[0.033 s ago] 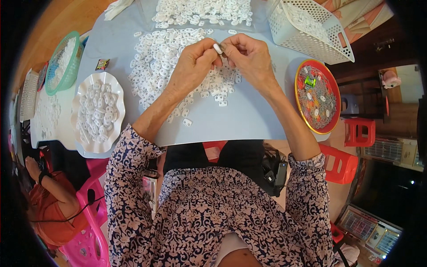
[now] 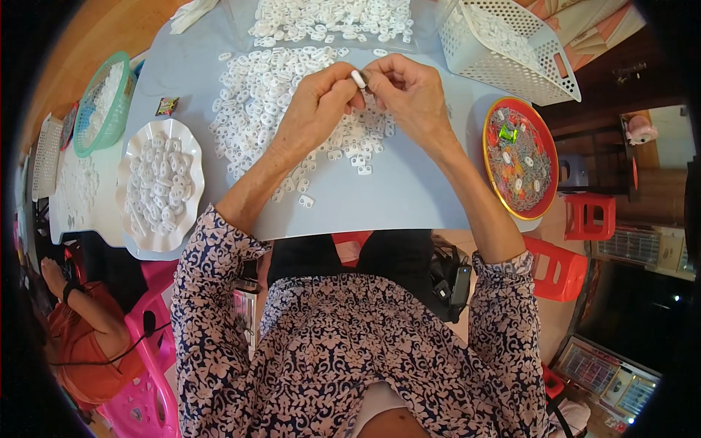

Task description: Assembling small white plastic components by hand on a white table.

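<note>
My left hand [image 2: 315, 111] and my right hand [image 2: 410, 96] meet above the grey table [image 2: 409, 197]. Together their fingertips pinch one small white plastic piece [image 2: 358, 79]. Under and behind the hands lies a wide heap of similar white pieces [image 2: 264, 95]. A second heap [image 2: 328, 18] lies at the far edge. Both forearms come up from my patterned sleeves at the near edge.
A white scalloped plate [image 2: 162, 139] of white pieces sits at the left, with a green basket [image 2: 86, 95] beyond it. A red round tray [image 2: 491, 120] of small metal parts sits at the right, a white basket [image 2: 544, 73] behind it. Another person [image 2: 84, 343] is at lower left. Red stools [image 2: 562, 266] stand at the right.
</note>
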Demonstrator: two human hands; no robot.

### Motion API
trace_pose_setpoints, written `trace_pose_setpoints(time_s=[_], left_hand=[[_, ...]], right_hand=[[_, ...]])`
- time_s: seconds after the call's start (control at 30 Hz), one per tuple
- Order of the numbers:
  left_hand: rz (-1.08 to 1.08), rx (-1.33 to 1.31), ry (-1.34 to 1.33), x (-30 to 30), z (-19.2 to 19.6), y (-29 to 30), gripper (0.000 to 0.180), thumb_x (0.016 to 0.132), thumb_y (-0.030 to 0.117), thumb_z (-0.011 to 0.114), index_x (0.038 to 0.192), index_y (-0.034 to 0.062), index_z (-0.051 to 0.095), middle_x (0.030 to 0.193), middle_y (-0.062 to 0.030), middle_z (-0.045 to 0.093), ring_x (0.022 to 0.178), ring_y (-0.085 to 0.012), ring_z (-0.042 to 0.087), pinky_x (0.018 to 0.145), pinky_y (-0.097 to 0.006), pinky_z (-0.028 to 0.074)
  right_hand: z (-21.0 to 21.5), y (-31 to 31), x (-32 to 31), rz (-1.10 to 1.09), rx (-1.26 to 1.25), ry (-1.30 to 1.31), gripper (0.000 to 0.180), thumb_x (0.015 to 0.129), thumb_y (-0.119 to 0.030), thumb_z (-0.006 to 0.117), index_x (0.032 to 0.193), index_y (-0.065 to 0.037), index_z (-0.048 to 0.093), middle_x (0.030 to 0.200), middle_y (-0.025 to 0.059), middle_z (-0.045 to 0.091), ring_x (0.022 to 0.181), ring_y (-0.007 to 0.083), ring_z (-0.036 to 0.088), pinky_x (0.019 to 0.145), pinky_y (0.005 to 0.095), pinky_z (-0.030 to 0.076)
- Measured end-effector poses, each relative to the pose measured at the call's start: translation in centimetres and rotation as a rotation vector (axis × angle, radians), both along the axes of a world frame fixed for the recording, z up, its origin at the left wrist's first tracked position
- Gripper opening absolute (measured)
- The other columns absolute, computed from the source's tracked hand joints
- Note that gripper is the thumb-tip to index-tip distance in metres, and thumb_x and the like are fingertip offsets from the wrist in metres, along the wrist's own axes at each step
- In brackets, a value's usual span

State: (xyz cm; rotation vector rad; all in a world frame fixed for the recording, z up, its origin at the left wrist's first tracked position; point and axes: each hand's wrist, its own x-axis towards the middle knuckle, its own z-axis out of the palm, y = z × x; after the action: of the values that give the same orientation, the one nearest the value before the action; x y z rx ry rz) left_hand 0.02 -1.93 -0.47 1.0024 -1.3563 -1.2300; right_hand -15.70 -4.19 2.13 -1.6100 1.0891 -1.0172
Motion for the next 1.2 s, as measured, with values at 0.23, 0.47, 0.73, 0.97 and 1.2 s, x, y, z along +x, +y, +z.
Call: trace_pose_setpoints(time_s=[0.23, 0.47, 0.73, 0.97, 1.2], left_hand=[[0.001, 0.064, 0.011, -0.4, 0.3, 0.6, 0.018, 0.092, 0.013, 0.046, 0.092, -0.0010, 0.058, 0.078, -0.0029, 0.058, 0.070, -0.0098, 0.058, 0.061, -0.022, 0.044], [0.032, 0.052, 0.181, -0.2, -0.3, 0.2, 0.013, 0.092, 0.014, 0.052, 0.093, 0.0016, 0.056, 0.078, -0.0009, 0.057, 0.071, -0.0090, 0.057, 0.063, -0.022, 0.046], [0.033, -0.007, 0.204, -0.3, -0.1, 0.3, 0.011, 0.091, 0.013, 0.055, 0.093, 0.0022, 0.056, 0.076, 0.0002, 0.056, 0.070, -0.0067, 0.053, 0.063, -0.021, 0.045], [-0.004, -0.034, 0.153, -0.7, 0.4, 0.8, 0.014, 0.092, 0.012, 0.052, 0.093, 0.0003, 0.058, 0.075, -0.0004, 0.057, 0.071, -0.0076, 0.053, 0.065, -0.022, 0.045], [-0.095, -0.001, -0.008, -0.3, 0.6, 1.0, 0.023, 0.095, 0.016, 0.048, 0.101, -0.0037, 0.058, 0.082, -0.0042, 0.058, 0.077, -0.0108, 0.054, 0.073, -0.025, 0.045]], right_hand=[[-0.4, 0.2, 0.0, -0.024, -0.011, 0.016, 0.010, 0.082, -0.007, 0.062, 0.083, 0.003, 0.064, 0.066, 0.0030, 0.062, 0.057, 0.0063, 0.055, 0.052, 0.0225, 0.045], [0.3, 0.5, -1.0, 0.083, 0.037, 0.034, 0.014, 0.086, -0.008, 0.059, 0.092, 0.004, 0.064, 0.069, 0.0020, 0.061, 0.059, 0.0064, 0.054, 0.054, 0.0217, 0.045], [-0.4, 1.5, -1.0, 0.157, 0.056, -0.105, 0.017, 0.084, -0.004, 0.061, 0.099, 0.003, 0.063, 0.072, -0.0010, 0.058, 0.063, 0.0044, 0.053, 0.057, 0.0203, 0.045], [-1.2, 1.8, -1.1, -0.001, -0.110, -0.053, 0.019, 0.077, -0.001, 0.062, 0.096, 0.000, 0.064, 0.073, -0.0005, 0.059, 0.063, 0.0048, 0.054, 0.057, 0.0198, 0.046], [-0.7, 2.3, -1.0, -0.025, -0.193, -0.050, 0.019, 0.077, 0.000, 0.061, 0.096, 0.001, 0.064, 0.074, -0.0002, 0.060, 0.066, 0.0056, 0.056, 0.060, 0.0200, 0.047]])
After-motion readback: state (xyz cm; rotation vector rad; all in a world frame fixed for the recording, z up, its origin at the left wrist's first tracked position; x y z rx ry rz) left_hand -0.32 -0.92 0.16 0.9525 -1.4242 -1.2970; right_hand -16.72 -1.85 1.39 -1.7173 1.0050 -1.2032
